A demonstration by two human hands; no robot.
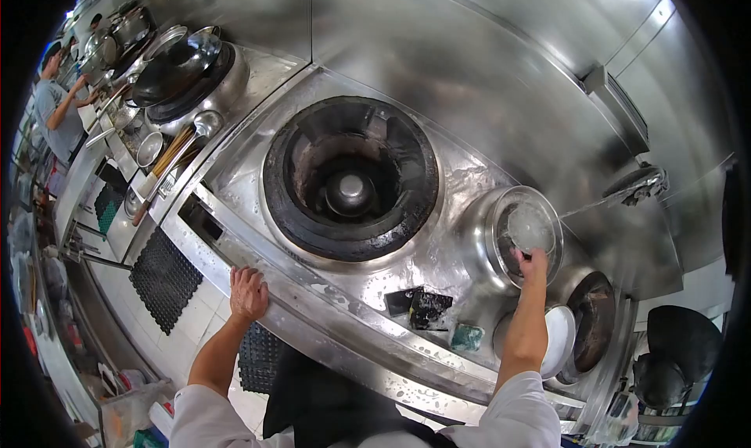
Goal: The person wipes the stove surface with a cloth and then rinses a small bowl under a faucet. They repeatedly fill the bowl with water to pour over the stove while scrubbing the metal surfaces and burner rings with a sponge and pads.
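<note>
My left hand (249, 293) rests on the steel front ledge (313, 327) of the stove, fingers laid over it, holding nothing. On the right, my right hand (534, 264) reaches into the mouth of a round metal pot (483, 233), its fingers closed. Just beyond those fingers, inside the pot, is a round, pale, wet-looking shape (530, 227); what exactly I grip cannot be made out. A thin stream of water runs into the pot from a tap (637, 184). Between my hands sits a large dark burner ring (352, 241) with no wok on it.
Dark pads (429, 309) and a green scouring sponge (467, 338) lie on the wet steel. A white bowl (559, 342) stands under my right forearm. At left are a wok (181, 69), a ladle (208, 123) and other utensils. Another person (59, 108) works farther left.
</note>
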